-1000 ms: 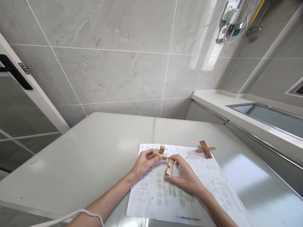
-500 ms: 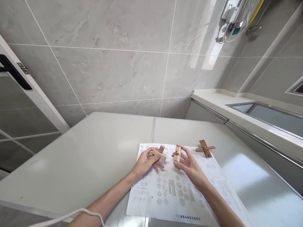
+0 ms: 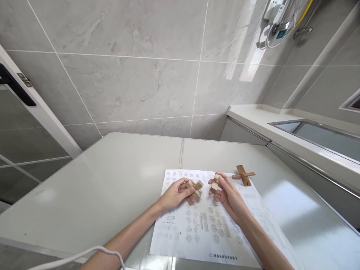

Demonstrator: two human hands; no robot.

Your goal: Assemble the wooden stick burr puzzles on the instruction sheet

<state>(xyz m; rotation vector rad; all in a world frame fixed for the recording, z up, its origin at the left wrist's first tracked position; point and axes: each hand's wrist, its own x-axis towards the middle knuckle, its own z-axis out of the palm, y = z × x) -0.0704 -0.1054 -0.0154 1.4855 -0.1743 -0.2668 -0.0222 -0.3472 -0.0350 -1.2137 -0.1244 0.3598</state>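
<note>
My left hand pinches a pale wooden cross of two joined notched puzzle bars just above a printed instruction sheet. A few centimetres to its right, my right hand grips a single pale notched wooden bar between thumb and fingers, held nearly upright. The two wooden parts are apart, not touching. A darker wooden cross-shaped puzzle lies on the sheet's far right corner, beyond my right hand.
The sheet lies on a grey-white table against a tiled wall. To the right runs a counter with a sunken sink. A glass door with a black handle stands at left. A white cable crosses my left forearm.
My right hand lifted the single bar off the sheet and turned it upright near the left hand's piece. My left hand rotated its cross piece and shifted slightly right.
</note>
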